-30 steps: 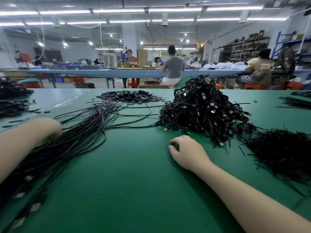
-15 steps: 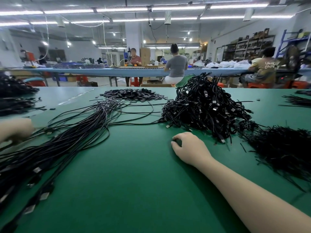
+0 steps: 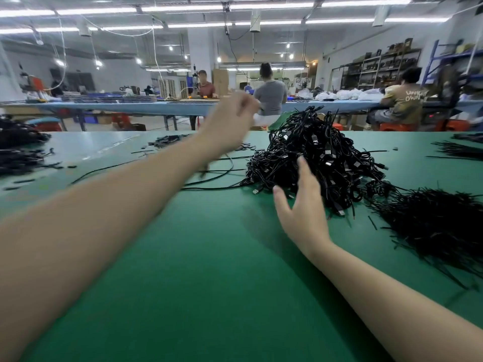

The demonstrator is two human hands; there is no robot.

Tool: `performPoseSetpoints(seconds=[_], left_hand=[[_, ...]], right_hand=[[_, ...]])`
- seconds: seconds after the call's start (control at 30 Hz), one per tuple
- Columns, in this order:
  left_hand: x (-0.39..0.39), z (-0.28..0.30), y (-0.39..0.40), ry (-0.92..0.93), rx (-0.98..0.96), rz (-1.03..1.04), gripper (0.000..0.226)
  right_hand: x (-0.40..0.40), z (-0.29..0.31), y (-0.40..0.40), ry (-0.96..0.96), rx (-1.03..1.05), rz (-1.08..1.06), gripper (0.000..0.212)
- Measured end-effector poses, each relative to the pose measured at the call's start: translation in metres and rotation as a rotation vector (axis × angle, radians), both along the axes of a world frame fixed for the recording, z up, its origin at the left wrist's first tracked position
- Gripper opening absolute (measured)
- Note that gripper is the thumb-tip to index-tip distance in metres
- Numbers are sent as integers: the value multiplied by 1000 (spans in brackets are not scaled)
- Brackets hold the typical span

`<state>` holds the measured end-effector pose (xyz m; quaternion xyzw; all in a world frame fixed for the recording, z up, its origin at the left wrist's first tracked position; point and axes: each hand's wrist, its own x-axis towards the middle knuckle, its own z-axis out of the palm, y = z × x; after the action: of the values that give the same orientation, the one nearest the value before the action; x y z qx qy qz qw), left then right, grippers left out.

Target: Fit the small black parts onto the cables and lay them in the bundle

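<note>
Head view, looking down a long green table. Left arm stretched far forward across the mat, the left hand raised above the far part of the table and badly motion-blurred. Fingers look bent at the tips; cannot tell whether anything is pinched between them.

Right hand lifted just off the mat, palm turned toward the big tangled heap of black cables. Fingers spread and nearly straight, thumb held out to the left. Fingertips reach the near face of the heap; nothing gripped.

Cable heap sits right of centre, metal plug ends showing here and there among the loops. One plug pokes out at its lower left edge onto the mat. A few loose single cables trail leftward from the heap and pass beneath the left forearm.

Small black parts lie in a low scatter at the far side of the table, partly hidden behind the left wrist. A dense pile of thin black strips, looking like ties, lies to the right of the heap, close to it. More dark cable piles at the far left edge.

Beyond, a second long table with three seated workers, shelving on the right wall, strip lights overhead.
</note>
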<state>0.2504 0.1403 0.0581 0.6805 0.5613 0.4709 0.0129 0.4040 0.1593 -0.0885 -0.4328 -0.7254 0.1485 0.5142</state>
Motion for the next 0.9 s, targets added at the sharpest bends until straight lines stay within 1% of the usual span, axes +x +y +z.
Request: performPoseSetpoints(seconds=[0.03,0.07,0.13,0.2,0.23,0.3,0.33,0.43,0.5,0.53,0.57,0.63,0.7,0.73,0.77,0.8,0.83,0.9], left_hand=[[17,-15,0,-12,-50,-95,17],[37,-37,2,33,-129,-184,18],[59,-63,5,38,-208,-281,17],[59,-75,10,-9,-249,-336,18],[58,-79,8,-54,-265,-363,20],[46,-80,6,-127,-348,-404,22],[35,-77,6,-129,-410,-394,20],[-10,-64,1,-76,-638,-332,11],[-33,-58,-2,-169,-733,-335,12],[-40,-56,-3,-236,-741,-327,15],[-43,-54,-4,-345,-722,-313,21],[-42,-53,-1,-691,-629,-308,31],[-37,-54,3,-1099,-558,-417,23],[-34,-54,5,-1279,-528,-491,18],[-30,-53,5,-1391,-505,-544,16],[-26,-52,4,-1411,-499,-570,17],[-22,-51,3,-1348,-510,-568,21],[-15,-49,1,-1170,-527,-544,38]], right_hand=[[4,3,-1,126,85,-36,72],[8,5,-1,187,162,-84,72],[12,7,3,193,214,-143,68],[10,7,5,189,179,-86,57],[8,6,5,204,164,-31,46],[6,5,4,268,103,45,26],[5,5,5,320,46,48,23],[9,6,13,554,-134,-40,31],[13,9,17,676,-251,-112,31],[14,9,17,686,-289,-123,29],[14,9,17,650,-293,-117,27],[11,7,12,499,-217,-36,19],[4,5,3,368,-110,107,11],[1,4,-1,314,-56,162,15],[-2,3,-4,262,-10,203,21],[-4,3,-7,216,21,236,25],[-5,2,-9,177,36,268,28],[-5,2,-11,105,49,309,29]])
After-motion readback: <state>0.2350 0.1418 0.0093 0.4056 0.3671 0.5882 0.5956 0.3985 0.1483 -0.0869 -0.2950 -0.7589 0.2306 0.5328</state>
